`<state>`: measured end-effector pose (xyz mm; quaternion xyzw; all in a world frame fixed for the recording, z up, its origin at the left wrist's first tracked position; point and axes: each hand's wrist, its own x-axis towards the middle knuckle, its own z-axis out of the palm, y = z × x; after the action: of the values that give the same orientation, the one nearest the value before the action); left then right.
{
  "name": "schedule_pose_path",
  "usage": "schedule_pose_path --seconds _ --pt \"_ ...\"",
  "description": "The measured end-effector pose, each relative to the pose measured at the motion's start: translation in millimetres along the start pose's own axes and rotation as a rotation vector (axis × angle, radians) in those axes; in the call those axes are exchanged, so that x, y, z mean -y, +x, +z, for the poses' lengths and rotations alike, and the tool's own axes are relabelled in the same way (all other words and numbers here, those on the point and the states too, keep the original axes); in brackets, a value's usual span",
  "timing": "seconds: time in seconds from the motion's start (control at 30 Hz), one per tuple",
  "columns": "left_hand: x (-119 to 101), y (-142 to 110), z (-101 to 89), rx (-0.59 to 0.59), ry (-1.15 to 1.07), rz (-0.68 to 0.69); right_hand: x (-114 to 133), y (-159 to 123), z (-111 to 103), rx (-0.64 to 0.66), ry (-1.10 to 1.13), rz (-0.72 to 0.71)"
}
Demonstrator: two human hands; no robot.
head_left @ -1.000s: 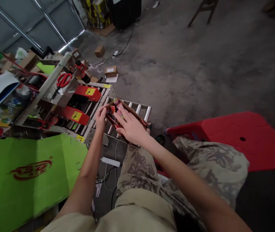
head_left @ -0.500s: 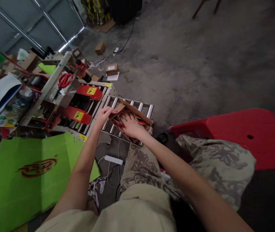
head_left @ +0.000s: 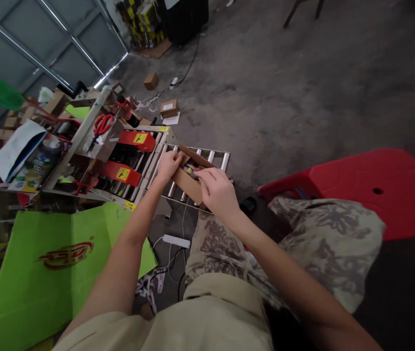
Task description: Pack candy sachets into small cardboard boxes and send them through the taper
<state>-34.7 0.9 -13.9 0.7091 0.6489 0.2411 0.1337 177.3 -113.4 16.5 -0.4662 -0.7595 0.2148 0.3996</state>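
Note:
A small cardboard box (head_left: 187, 185) rests on the roller conveyor (head_left: 225, 161), its top open and its flaps raised. Some of its contents show in the gap, too small and dark to name. My left hand (head_left: 168, 165) is closed on the box's left end, its fingers at the edge of the cardboard. At the right end is my right hand (head_left: 219, 191), with thumb and fingers bent together on the box's flap or edge. The right hand covers that end, so its exact hold is partly hidden.
Left of the box stands a taping machine with red guards (head_left: 138, 140) and red-handled scissors (head_left: 102, 125) on it. A green board (head_left: 47, 287) leans at the lower left. A power strip (head_left: 176, 241) lies on the floor. To the right is a red stool (head_left: 361, 195).
My right hand has come up out of the box, where it lay spread on the contents, to the right end. The near flap now stands up. My left hand stays at the left end.

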Motion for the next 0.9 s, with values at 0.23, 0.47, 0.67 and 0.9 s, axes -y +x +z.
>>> schedule_pose_path --seconds 0.23,0.47,0.67,0.9 --pt "10 -2 10.9 -0.024 -0.006 0.084 -9 -2 5 0.308 -0.217 0.238" --pt "10 -2 7.9 0.036 -0.001 0.132 -25 62 33 0.633 -0.191 0.284" --pt "9 -5 14.8 -0.096 -0.005 0.126 -31 49 42 0.465 -0.209 0.164" --pt "16 -4 21.1 -0.108 -0.106 0.076 -15 31 11 0.059 -0.168 0.015"
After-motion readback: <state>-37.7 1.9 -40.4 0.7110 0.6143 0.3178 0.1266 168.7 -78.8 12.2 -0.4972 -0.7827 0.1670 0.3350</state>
